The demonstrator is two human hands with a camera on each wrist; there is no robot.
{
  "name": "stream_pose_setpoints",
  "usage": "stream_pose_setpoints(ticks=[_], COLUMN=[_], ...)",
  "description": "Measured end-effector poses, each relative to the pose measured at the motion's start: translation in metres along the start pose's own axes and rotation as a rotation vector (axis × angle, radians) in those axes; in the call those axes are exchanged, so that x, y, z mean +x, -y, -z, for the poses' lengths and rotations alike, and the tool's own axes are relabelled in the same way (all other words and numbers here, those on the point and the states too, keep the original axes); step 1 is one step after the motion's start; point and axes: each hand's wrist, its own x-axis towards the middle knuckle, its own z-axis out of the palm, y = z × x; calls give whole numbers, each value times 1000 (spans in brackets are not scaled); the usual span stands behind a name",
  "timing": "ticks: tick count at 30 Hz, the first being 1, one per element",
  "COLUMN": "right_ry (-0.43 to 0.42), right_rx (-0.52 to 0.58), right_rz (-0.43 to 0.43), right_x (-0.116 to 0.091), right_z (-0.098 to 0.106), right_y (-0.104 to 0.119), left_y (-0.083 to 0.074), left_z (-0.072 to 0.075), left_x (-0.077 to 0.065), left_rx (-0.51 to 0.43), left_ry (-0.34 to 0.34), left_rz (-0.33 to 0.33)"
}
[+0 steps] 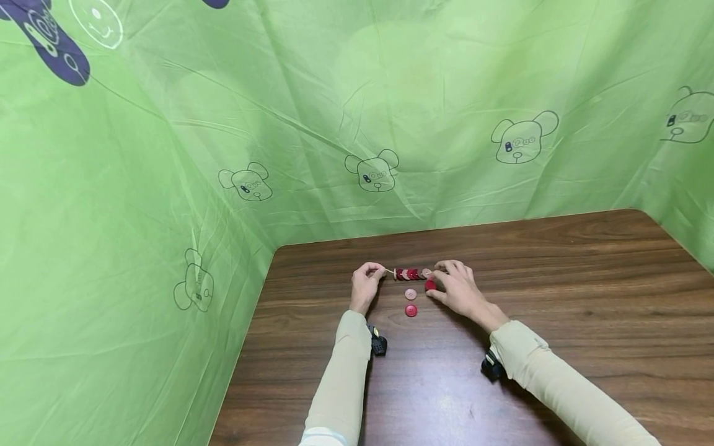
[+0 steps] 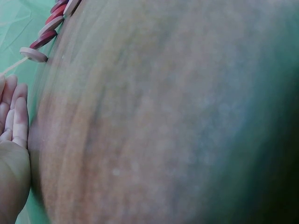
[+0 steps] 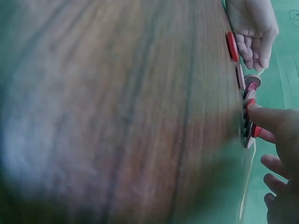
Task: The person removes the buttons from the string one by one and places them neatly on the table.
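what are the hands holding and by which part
The left hand pinches the cord on its bare stretch beside the button row; the right hand holds a red button, apparently by its rim.

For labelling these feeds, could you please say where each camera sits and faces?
Head: on the head, facing forward and down at the table; left hand, right hand, sleeves show.
Left wrist: on that wrist, facing the strung buttons and table; left hand shows.
Right wrist: on that wrist, facing the same things; both hands show.
Both wrist views share the strung buttons.

Nothing can be read for certain: lettering (image 1: 523, 143) in bear heads (image 1: 377, 172) on the green cloth (image 1: 139, 186) is unclear.
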Motion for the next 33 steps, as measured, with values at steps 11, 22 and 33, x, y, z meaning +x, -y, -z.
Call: stream_pose_setpoints(ticks=[11, 22, 33], right_ry=[48, 50, 40], right_rx=[-33, -31, -27], right_rz=[30, 41, 47], right_x=[-1, 1, 0], right_z=[-7, -10, -10], right_y=[5, 7, 7], left_y=[1, -1, -1], left_z=[-1, 0, 1], left_x=[0, 0, -1], left_rx=[-28, -3, -16], left_ry=[3, -2, 8], left_rz=[-3, -3, -1])
